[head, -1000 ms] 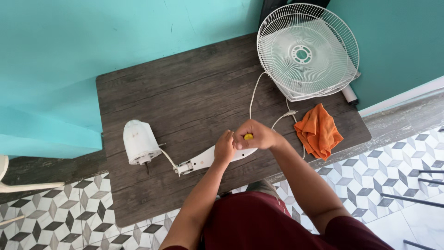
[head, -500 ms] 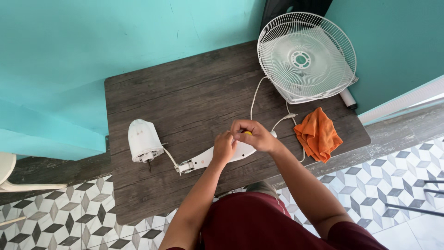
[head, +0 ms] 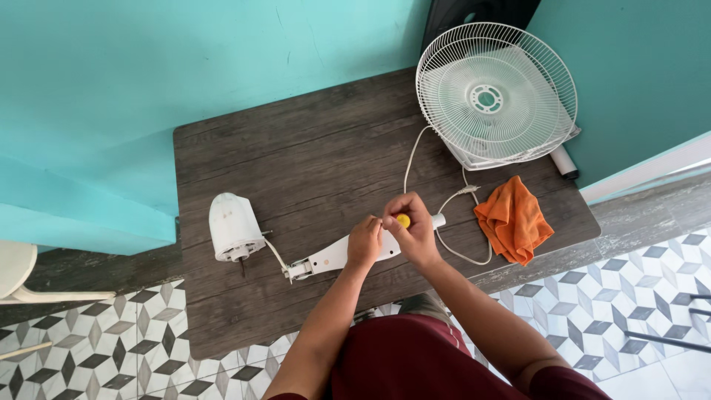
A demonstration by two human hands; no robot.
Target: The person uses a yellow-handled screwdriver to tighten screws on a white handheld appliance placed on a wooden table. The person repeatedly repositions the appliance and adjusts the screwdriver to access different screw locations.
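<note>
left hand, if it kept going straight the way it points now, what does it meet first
Probably the right hand at the yellow-handled tool: the left hand points up and right, fingertips nearly touching it above the white fan arm. Depth is unclear.

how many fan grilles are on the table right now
1. A single white wire fan grille sits at the far right corner of the dark wooden table, against the teal wall; a second grille could be hidden beneath it.

A home corner: teal walls [head: 148, 89], patterned floor tiles [head: 89, 355], wooden table [head: 311, 148] with dismantled fan parts [head: 496, 96].
</note>
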